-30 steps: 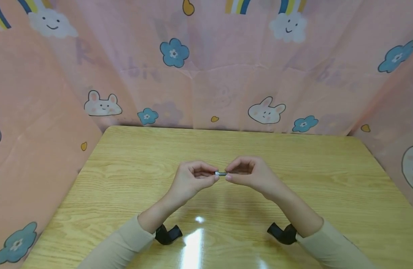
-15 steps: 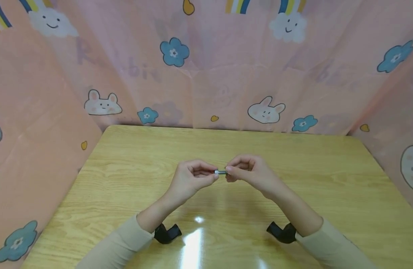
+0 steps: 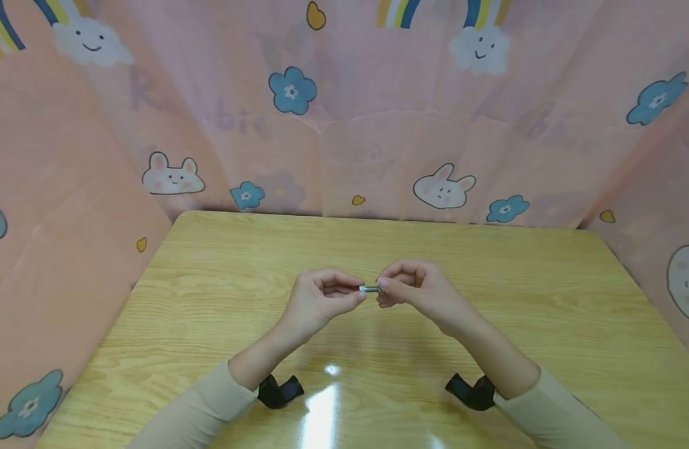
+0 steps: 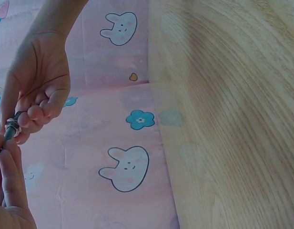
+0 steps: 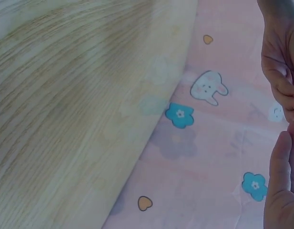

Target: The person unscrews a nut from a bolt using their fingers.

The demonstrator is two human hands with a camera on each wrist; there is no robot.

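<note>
Over the middle of the table, a small metal bolt (image 3: 370, 289) lies level between my two hands. My left hand (image 3: 322, 302) pinches its left end between thumb and fingertips. At the other end, my right hand (image 3: 425, 293) pinches a nut (image 4: 12, 125) with its thumb and curled fingers. The left wrist view shows the threaded shaft running through the nut, with a short stretch of thread beyond it. In the right wrist view both hands are at the right edge, and the bolt is hidden there.
Under the hands is a wood-grain table (image 3: 237, 249) with a glare patch near the front. A pink printed cloth (image 3: 372, 112) hangs behind it and along both sides. Each wrist wears a black camera mount (image 3: 280, 391).
My right thumb has rolled up across the nut while its fingers slid down toward the near side, in a twisting motion. The left hand keeps its grip almost unmoved.
</note>
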